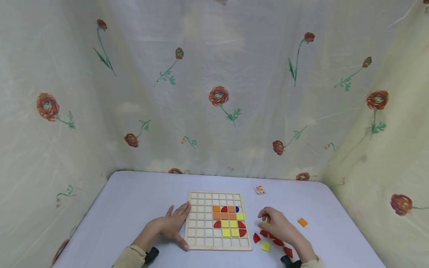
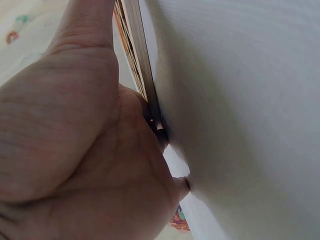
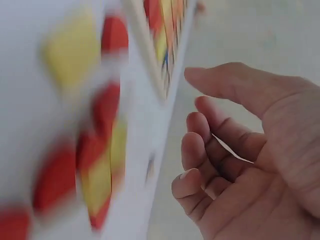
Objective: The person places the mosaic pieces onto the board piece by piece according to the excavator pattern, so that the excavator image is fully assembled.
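A square wooden grid board (image 1: 218, 248) lies on the white table. Orange, yellow, red and blue tiles fill cells on its right half, among them a yellow square (image 1: 226, 232) and a red quarter-round tile (image 1: 242, 232). My left hand (image 1: 171, 224) is spread along the left side, thumb near the lower corner; its wrist view shows the palm (image 2: 75, 125) beside the board's edge (image 2: 142, 60). Right of the board, my right hand (image 1: 277, 224) hovers over loose tiles. In the right wrist view its fingers (image 3: 192, 150) bend loosely, thumb apart, nothing between them.
Loose red pieces (image 1: 278, 242) and a yellow square tile (image 1: 266, 246) lie below and beside the right hand. Farther right is an orange square tile (image 1: 302, 222). A small printed card (image 1: 259, 190) sits beyond the board's far right corner. Flower-patterned curtains (image 1: 254, 130) surround the table.
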`<state>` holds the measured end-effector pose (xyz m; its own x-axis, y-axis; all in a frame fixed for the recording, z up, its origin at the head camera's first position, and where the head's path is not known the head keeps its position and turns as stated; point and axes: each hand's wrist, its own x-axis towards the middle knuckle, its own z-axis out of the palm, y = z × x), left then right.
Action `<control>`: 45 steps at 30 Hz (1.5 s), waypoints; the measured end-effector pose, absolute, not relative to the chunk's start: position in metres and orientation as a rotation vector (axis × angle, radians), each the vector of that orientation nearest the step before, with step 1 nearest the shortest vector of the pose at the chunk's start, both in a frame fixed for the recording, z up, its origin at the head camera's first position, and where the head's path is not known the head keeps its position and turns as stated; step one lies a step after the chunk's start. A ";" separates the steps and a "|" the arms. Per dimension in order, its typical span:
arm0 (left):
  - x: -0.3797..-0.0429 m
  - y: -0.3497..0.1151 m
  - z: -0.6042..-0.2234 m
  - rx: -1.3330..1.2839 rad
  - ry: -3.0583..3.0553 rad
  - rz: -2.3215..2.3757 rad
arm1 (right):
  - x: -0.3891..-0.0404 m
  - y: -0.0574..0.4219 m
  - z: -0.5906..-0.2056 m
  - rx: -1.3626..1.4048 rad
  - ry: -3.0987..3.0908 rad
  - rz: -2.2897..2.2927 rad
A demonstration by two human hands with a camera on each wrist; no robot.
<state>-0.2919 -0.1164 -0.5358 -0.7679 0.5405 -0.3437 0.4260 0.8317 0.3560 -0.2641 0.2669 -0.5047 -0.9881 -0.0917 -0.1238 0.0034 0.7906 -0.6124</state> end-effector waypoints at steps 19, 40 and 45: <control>-0.293 -0.116 -0.534 0.721 2.571 0.347 | -0.275 0.340 -0.526 0.068 2.783 -0.872; -0.292 -0.117 -0.533 0.715 2.567 0.352 | -0.278 0.352 -0.526 0.023 2.869 -0.832; -0.294 -0.117 -0.534 0.721 2.552 0.354 | -0.276 0.355 -0.525 0.171 2.884 -0.827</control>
<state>-0.2939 -0.1174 -0.5343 -0.7561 0.5459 -0.3611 0.4269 0.8295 0.3601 -0.2765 0.3547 -0.5246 -0.9843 0.0713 -0.1617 0.1462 0.8427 -0.5181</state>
